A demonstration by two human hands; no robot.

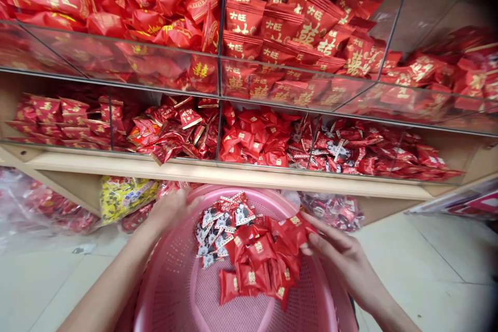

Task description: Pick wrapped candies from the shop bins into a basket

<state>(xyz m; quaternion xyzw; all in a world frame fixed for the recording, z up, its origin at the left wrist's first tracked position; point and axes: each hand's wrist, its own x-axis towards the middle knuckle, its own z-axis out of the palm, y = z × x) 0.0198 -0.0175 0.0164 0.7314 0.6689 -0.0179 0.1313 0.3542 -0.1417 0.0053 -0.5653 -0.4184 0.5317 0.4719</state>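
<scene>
A pink plastic basket (163, 280) with mesh sides stands below the shelf, close to my body. Its far-left rim is in my left hand (173, 211), fingers closed over the edge. Over the basket's right side, my right hand (330, 244) pinches a red candy packet (293, 229) with gold print between thumb and fingers. Beneath it lie several like red candy packets (252, 275) in a loose pile. Left of them is a cluster of white, black and red candy packets (218, 231). Part of the basket floor is bare mesh.
Clear-fronted shelf bins hold red packets (280, 26) above and smaller red candies (257, 135) below. A wooden shelf edge (233, 174) runs just behind the basket. Under it lie a yellow bag (126, 197) and clear bags of candy (330, 210) on the tiled floor (431, 270).
</scene>
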